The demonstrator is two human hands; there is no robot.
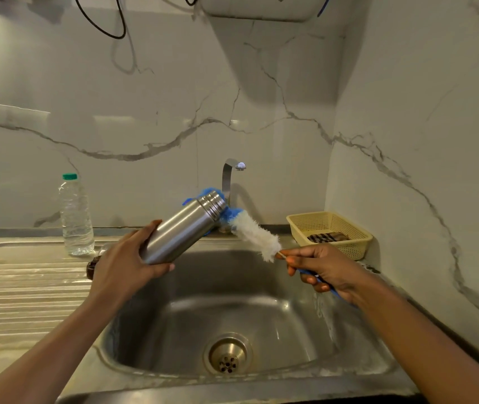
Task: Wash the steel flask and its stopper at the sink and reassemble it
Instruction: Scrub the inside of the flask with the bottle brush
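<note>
My left hand (121, 263) grips the base of the steel flask (184, 227), which is tilted over the sink (349, 365) with its threaded mouth pointing up and to the right. My right hand (320, 268) holds the blue handle of a bottle brush (254, 233). The brush's white and blue bristles lie just outside the flask's mouth, to its right. A dark round object (92, 265), possibly the stopper, lies on the drainboard behind my left wrist and is mostly hidden.
A clear water bottle with a green cap (75, 217) stands on the drainboard (22, 287) at the left. The tap (231, 177) rises behind the sink; no water is seen running. A yellow basket (330, 231) sits in the right corner. The drain (228, 355) lies below.
</note>
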